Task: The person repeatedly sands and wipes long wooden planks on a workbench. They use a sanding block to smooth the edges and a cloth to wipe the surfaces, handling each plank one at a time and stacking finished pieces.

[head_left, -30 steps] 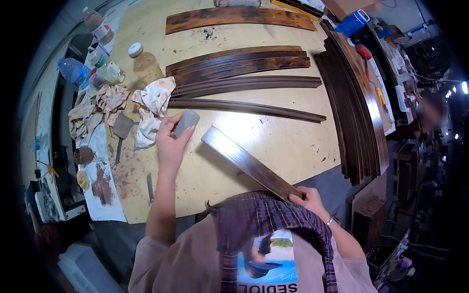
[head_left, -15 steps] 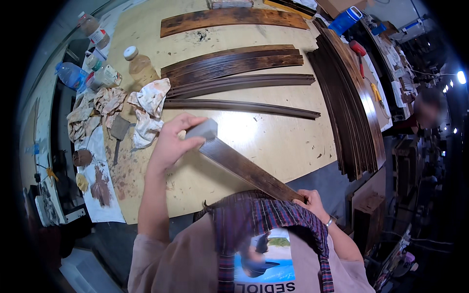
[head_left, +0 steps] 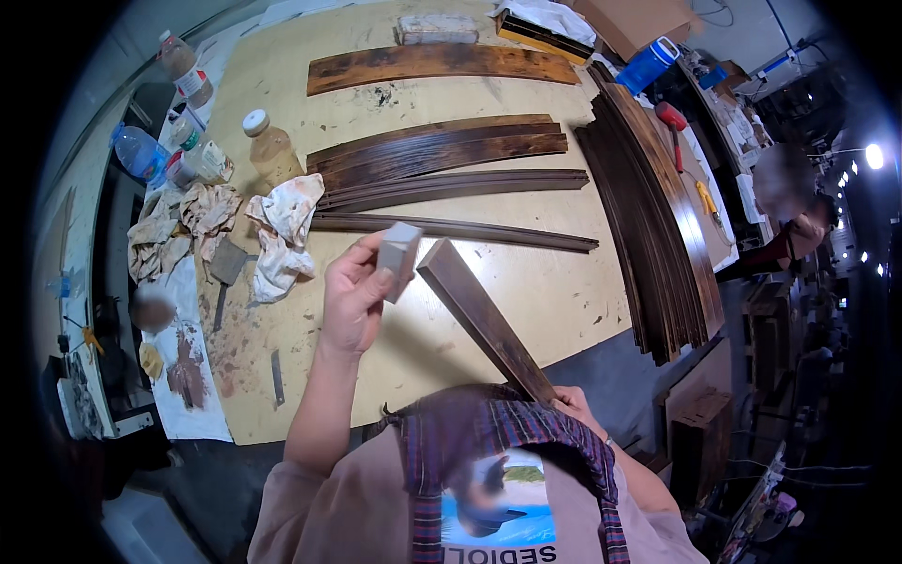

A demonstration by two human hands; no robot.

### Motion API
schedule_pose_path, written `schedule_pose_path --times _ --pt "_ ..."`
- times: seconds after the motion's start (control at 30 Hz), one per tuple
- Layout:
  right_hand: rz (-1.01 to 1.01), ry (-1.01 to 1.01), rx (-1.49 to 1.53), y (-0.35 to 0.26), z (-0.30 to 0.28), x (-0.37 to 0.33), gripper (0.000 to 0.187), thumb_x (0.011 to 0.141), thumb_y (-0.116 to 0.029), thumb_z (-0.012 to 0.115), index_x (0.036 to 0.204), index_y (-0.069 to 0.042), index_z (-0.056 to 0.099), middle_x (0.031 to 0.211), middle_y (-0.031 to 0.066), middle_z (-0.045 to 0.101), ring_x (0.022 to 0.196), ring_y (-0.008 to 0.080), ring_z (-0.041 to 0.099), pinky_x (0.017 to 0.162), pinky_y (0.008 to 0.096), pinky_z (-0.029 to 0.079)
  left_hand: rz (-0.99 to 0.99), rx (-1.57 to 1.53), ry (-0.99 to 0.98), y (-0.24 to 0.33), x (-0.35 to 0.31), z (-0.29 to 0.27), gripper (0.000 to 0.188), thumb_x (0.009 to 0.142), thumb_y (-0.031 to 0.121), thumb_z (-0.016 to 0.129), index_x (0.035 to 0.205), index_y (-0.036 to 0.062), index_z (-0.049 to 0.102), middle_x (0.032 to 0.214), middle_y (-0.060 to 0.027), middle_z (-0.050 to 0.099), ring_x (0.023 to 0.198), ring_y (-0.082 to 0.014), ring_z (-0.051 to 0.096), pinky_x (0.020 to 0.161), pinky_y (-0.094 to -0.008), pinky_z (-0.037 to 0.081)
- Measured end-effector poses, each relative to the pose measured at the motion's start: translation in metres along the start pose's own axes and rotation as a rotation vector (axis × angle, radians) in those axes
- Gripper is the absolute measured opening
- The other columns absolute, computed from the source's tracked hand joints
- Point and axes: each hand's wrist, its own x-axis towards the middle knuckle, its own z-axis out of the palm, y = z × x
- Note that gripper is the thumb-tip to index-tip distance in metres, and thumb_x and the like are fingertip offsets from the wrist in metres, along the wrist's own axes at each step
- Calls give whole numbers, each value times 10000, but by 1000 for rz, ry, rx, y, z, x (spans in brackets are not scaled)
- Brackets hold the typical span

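My left hand is closed around a grey sanding block, fingers behind it and thumb on its near side. The block is held up beside the upper end of a dark-stained wooden board, with a small gap between them. My right hand grips the board's lower end near my apron; some of its fingers are hidden. The board slants up and to the left over the front of the table. Beyond it lie a narrow dark moulding strip and several stained boards.
A stack of dark strips runs along the table's right side. Stained rags, a brush and a bottle of brownish liquid stand at left. A red mallet lies far right, near another person's arm.
My left hand has lifted the sanding block off the board's upper end and turned it more upright. The board now slants more steeply, and the whole view has shifted slightly.
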Motion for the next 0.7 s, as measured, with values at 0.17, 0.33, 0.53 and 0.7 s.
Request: schedule_pose_path --times 0.17,0.33,0.53,0.7 --pt "67 -4 145 -22 6 1 358 898 -357 614 861 -2 628 714 -43 494 637 48 407 539 222 327 -130 140 19 -17 23 3 362 887 46 657 1226 -49 573 1092 -68 655 954 -105 611 850 -249 483" --pt "-224 295 87 -94 -16 22 265 860 -301 590 747 -68 536 659 9 522 593 119 504 547 263 423 -283 146 138 -36 16 0 329 902 56 641 1213 -42 594 1017 -45 663 880 -77 611 795 -218 486" --pt "-624 338 478 -236 -48 62 386 994 -381 500 956 2 526 802 168 647 694 282 679 660 403 575 -238 215 168 -35 5 3 332 905 43 618 1219 -56 583 1043 -60 653 889 -93 602 804 -223 477" --pt "-739 560 819 -260 -68 99 299 975 -329 525 912 -37 529 768 128 629 645 270 629 615 392 536 -39 314 127 -11 -5 25 371 869 63 665 1209 -58 580 1062 -69 635 943 -131 590 829 -270 495"
